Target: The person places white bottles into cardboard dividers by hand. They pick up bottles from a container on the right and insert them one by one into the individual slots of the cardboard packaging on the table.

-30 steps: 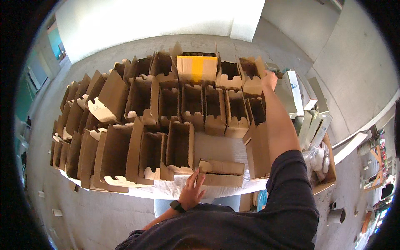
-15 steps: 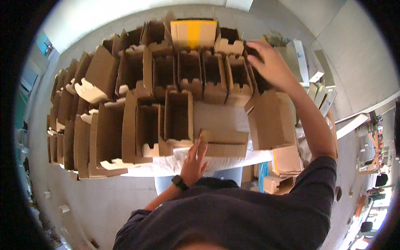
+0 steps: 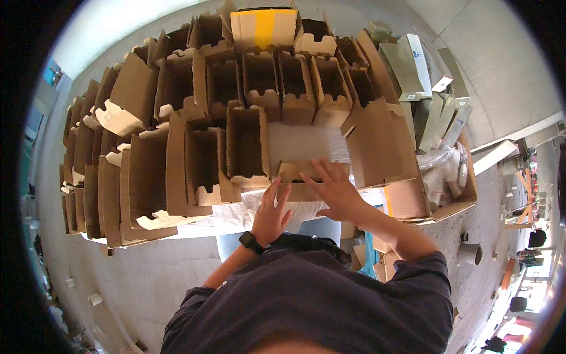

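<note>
A small cardboard box (image 3: 306, 192) lies at the near edge of the white-covered table (image 3: 298, 140), in front of me. My left hand (image 3: 270, 212) is at its left end, fingers stretched out and touching or close to it. Over its right part lies my right hand (image 3: 337, 193), palm down with fingers spread. Neither hand is closed round anything. Just beyond my left hand stands an open upright cardboard box (image 3: 247, 178). To the right of the small box, a larger open cardboard box (image 3: 383, 147) leans at the table's edge.
Rows of open cardboard boxes (image 3: 203, 110) cover the table's left and far side. One far box (image 3: 263, 28) carries a yellow stripe. At the right, long pale cartons (image 3: 409, 71) and a carton with plastic-wrapped things (image 3: 453, 209) stand beside the table. A pipe piece (image 3: 470, 253) lies on the floor.
My right hand has come back from the far right boxes to the small box near me. My left hand stays at the box's left end.
</note>
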Available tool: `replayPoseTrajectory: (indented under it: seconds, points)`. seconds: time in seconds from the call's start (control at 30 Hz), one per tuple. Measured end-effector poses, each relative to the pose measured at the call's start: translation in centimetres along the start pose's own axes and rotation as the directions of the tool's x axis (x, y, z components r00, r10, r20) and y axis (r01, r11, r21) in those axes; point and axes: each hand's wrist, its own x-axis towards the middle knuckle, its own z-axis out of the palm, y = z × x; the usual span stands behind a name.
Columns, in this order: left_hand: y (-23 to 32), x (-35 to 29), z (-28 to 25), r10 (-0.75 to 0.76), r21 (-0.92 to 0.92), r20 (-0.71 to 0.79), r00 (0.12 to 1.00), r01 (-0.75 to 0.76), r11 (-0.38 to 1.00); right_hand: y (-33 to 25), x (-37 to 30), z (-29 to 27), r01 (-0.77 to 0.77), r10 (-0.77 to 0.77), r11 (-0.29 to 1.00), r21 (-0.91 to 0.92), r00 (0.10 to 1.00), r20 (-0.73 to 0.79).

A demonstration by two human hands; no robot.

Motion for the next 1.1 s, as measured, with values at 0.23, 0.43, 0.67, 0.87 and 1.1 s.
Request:
replayPoseTrajectory:
  seconds: [0.23, 0.43, 0.67, 0.87, 1.1]
  points:
    - [0.2, -0.6, -0.4, 0.001, -0.021, 0.012, 1.0, -0.001, 1.0, 0.1, 1.2, 0.6, -0.042, 0.039, 0.998, -0.035, 0.996, -0.078]
    - [0.9, -1.4, -2.4, -0.071, -0.25, -0.105, 0.992, 0.042, 0.967, -1.1, -1.5, -6.2, -0.13, 0.169, 0.977, 0.17, 0.956, -0.241]
    - [-2.2, -1.7, -1.1, 0.065, -0.105, 0.138, 0.988, -0.051, 0.993, 2.3, -4.3, -19.2, -0.077, 0.344, 0.864, 0.498, 0.812, -0.471]
    - [-6.4, -1.3, 3.7, 0.107, -0.055, 0.176, 0.979, -0.099, 0.994, 15.1, 4.7, -26.5, -0.495, 0.5, 0.845, 0.199, 0.605, -0.62]
    - [-7.6, -1.2, 4.1, 0.022, -0.145, 0.216, 0.976, 0.01, 0.989, 27.1, 17.9, -24.7, -0.786, 0.737, 0.601, 0.141, 0.477, -0.479]
